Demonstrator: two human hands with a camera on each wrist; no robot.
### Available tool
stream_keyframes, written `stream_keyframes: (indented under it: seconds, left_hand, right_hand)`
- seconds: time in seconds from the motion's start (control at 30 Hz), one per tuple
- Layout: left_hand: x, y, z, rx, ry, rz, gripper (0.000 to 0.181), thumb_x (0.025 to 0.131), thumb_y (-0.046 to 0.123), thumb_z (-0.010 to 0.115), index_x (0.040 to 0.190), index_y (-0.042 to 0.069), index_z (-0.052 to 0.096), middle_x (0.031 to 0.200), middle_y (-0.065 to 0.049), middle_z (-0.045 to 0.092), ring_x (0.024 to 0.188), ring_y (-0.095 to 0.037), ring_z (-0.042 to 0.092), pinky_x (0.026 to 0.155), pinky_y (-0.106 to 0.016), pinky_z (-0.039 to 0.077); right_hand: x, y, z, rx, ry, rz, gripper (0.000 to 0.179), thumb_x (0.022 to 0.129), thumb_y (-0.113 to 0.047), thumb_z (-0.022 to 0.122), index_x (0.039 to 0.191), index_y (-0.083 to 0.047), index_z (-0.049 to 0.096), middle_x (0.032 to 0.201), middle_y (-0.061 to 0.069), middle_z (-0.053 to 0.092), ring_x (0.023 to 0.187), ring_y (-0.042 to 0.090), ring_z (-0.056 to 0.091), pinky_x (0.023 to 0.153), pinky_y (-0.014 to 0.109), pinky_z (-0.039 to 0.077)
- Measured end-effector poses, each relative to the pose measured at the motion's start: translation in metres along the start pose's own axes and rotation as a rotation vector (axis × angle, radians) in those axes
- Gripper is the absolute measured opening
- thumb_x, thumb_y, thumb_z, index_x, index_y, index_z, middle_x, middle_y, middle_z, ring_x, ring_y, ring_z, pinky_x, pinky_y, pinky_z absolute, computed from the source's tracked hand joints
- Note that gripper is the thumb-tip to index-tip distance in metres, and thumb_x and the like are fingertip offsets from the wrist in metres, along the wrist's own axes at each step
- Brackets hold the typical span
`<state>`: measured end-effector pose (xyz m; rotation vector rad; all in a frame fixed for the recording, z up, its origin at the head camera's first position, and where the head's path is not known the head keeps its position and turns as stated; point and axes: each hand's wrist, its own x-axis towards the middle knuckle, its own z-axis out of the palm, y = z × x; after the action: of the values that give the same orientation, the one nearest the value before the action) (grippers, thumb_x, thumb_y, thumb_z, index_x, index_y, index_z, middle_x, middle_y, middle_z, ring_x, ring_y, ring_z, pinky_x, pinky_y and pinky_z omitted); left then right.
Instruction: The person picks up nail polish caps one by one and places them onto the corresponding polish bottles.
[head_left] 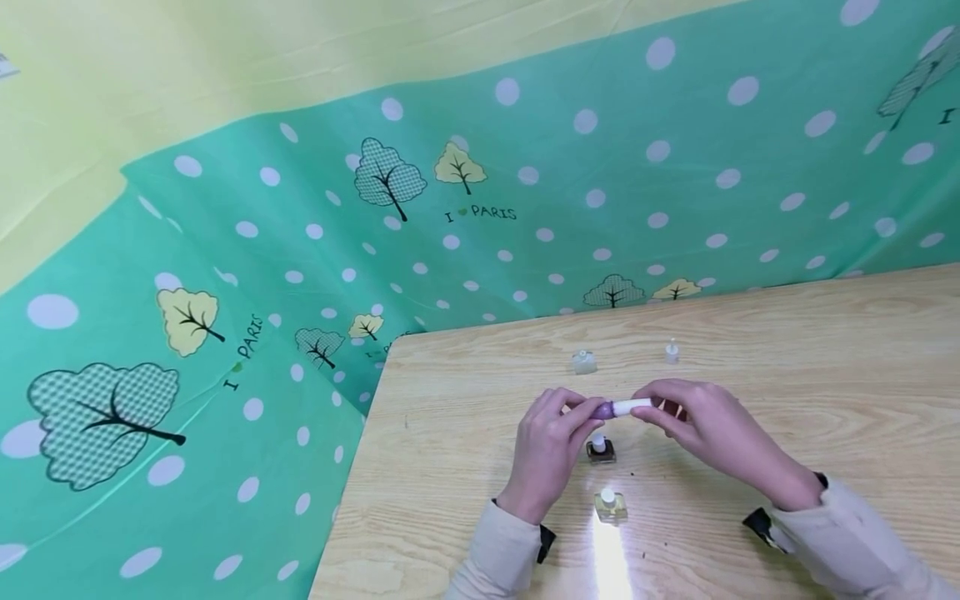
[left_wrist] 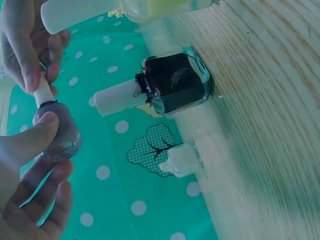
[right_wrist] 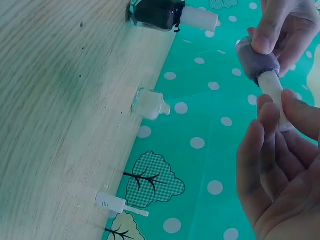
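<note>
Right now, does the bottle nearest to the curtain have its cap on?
No, that bottle shows its bare neck; a white cap stands apart, brush upward.

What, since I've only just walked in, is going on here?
A person's left grip holds a purple bottle while the right grip pinches its white cap. The cap is on the bottle; how tightly can't be told. On the table, the dark bottle and yellow bottle are capped. The clear bottle is open, and a brush cap stands apart, brush up.
</note>
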<state>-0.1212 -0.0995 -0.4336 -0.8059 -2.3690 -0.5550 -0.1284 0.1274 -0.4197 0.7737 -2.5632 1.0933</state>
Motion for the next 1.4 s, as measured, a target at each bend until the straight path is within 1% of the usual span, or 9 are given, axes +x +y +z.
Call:
stream_keyframes:
  seconds: [0.1, 0.23, 0.43, 0.6, 0.77, 0.9, 1.03, 1.27, 1.4]
  left_hand:
    - [0.002, -0.001, 0.0, 0.026, 0.002, -0.008, 0.02, 0.086, 0.023, 0.077, 0.105, 0.02, 0.077, 0.094, 0.009, 0.065, 0.082, -0.005, 0.059, 0.07, -0.013, 0.046]
    - [0.004, -0.001, 0.001, 0.051, -0.018, -0.033, 0.021, 0.084, 0.025, 0.081, 0.104, 0.021, 0.077, 0.094, 0.01, 0.067, 0.084, -0.004, 0.06, 0.072, -0.014, 0.047]
    - [0.009, 0.003, 0.001, 0.042, -0.087, -0.029, 0.025, 0.083, 0.026, 0.081, 0.105, 0.015, 0.077, 0.097, 0.008, 0.069, 0.088, -0.004, 0.061, 0.079, -0.012, 0.048]
    - [0.014, 0.005, 0.002, 0.03, -0.133, -0.041, 0.023, 0.086, 0.026, 0.079, 0.105, 0.014, 0.076, 0.096, 0.007, 0.069, 0.087, -0.004, 0.061, 0.078, -0.01, 0.048]
    - [0.014, 0.001, 0.006, 0.016, -0.115, -0.037, 0.019, 0.085, 0.02, 0.079, 0.103, 0.013, 0.075, 0.095, 0.006, 0.07, 0.088, -0.005, 0.063, 0.08, -0.011, 0.05]
    - [0.013, -0.007, 0.01, -0.045, -0.109, -0.061, 0.019, 0.085, 0.015, 0.078, 0.102, 0.011, 0.075, 0.095, 0.003, 0.072, 0.087, -0.005, 0.067, 0.084, -0.012, 0.052]
    - [0.013, -0.014, 0.012, -0.14, -0.141, -0.137, 0.018, 0.085, 0.013, 0.077, 0.103, 0.01, 0.074, 0.096, 0.002, 0.073, 0.087, -0.005, 0.068, 0.083, -0.013, 0.053]
    - [0.011, -0.024, 0.021, -0.283, -0.221, -0.345, 0.021, 0.085, 0.013, 0.077, 0.106, 0.012, 0.072, 0.1, 0.002, 0.073, 0.09, -0.007, 0.068, 0.084, -0.015, 0.054]
    - [0.009, -0.03, 0.026, -0.39, -0.267, -0.45, 0.022, 0.086, 0.013, 0.076, 0.107, 0.012, 0.072, 0.101, 0.003, 0.073, 0.091, -0.005, 0.067, 0.085, -0.018, 0.054]
  right_hand:
    - [0.003, -0.001, 0.0, 0.006, -0.013, 0.031, 0.008, 0.093, -0.023, 0.069, 0.095, -0.017, 0.074, 0.064, -0.019, 0.054, 0.054, -0.004, 0.048, 0.047, 0.019, 0.044]
    - [0.006, -0.004, 0.001, 0.013, -0.019, 0.061, 0.01, 0.094, -0.023, 0.069, 0.097, -0.016, 0.074, 0.062, -0.018, 0.053, 0.053, -0.003, 0.049, 0.047, 0.02, 0.044]
    - [0.006, -0.007, 0.0, 0.0, 0.007, 0.044, 0.008, 0.094, -0.022, 0.069, 0.095, -0.015, 0.073, 0.064, -0.017, 0.055, 0.054, -0.004, 0.048, 0.047, 0.02, 0.044]
    - [0.007, -0.006, -0.002, -0.024, 0.023, 0.04, 0.007, 0.093, -0.021, 0.07, 0.096, -0.015, 0.073, 0.066, -0.016, 0.057, 0.055, -0.004, 0.049, 0.049, 0.019, 0.044]
    - [0.01, -0.006, -0.004, 0.013, -0.05, 0.066, 0.016, 0.094, -0.024, 0.069, 0.105, -0.012, 0.07, 0.069, -0.014, 0.059, 0.058, -0.004, 0.052, 0.051, 0.02, 0.047]
    - [0.009, -0.002, -0.006, 0.031, -0.105, 0.09, 0.028, 0.094, -0.027, 0.069, 0.114, -0.009, 0.066, 0.085, -0.009, 0.066, 0.068, -0.002, 0.057, 0.057, 0.022, 0.051]
    - [0.007, 0.006, -0.008, 0.018, -0.119, 0.079, 0.034, 0.094, -0.028, 0.069, 0.121, -0.007, 0.063, 0.1, -0.002, 0.067, 0.079, 0.003, 0.06, 0.065, 0.026, 0.055]
    - [0.004, 0.021, -0.01, -0.001, -0.137, 0.057, 0.033, 0.095, -0.027, 0.068, 0.122, -0.009, 0.062, 0.108, 0.001, 0.066, 0.088, 0.009, 0.061, 0.073, 0.032, 0.057]
    - [0.003, 0.03, -0.01, -0.012, -0.141, 0.056, 0.033, 0.095, -0.026, 0.068, 0.122, -0.008, 0.062, 0.109, 0.003, 0.066, 0.09, 0.011, 0.062, 0.075, 0.035, 0.057]
